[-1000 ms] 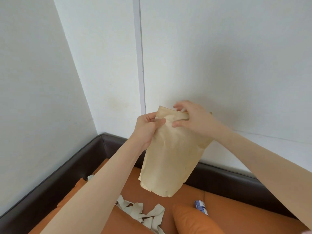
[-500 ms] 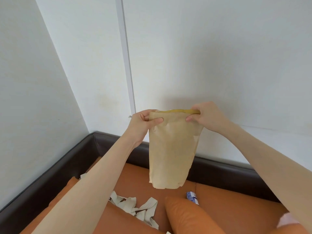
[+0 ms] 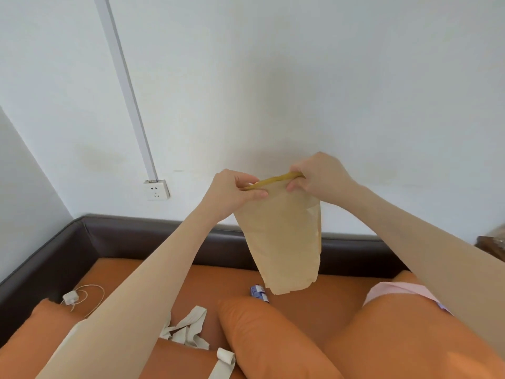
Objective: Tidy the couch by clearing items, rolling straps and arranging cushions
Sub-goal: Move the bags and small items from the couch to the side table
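I hold a tan paper pouch [image 3: 284, 242] up in front of the wall, above the orange couch [image 3: 314, 305]. My left hand [image 3: 232, 191] pinches the left end of its yellow top edge and my right hand [image 3: 317, 173] pinches the right end. The pouch hangs down flat. Below, loose beige straps [image 3: 188, 328] lie tangled on the seat, and one strap ends in a small roll [image 3: 226, 356]. Orange cushions [image 3: 273, 337] lie at the front.
A white charger with its cable [image 3: 72, 296] lies at the couch's left end. A small blue-and-white packet [image 3: 259, 292] sits behind the middle cushion. Something pink [image 3: 399, 289] lies on the right. A dark brown backrest [image 3: 136, 236] runs along the wall, with a socket [image 3: 156, 190] above.
The view has tilted down and swung right, showing more of the couch and the socket. Both hands now pinch the pouch's top corners, and it hangs straighter.
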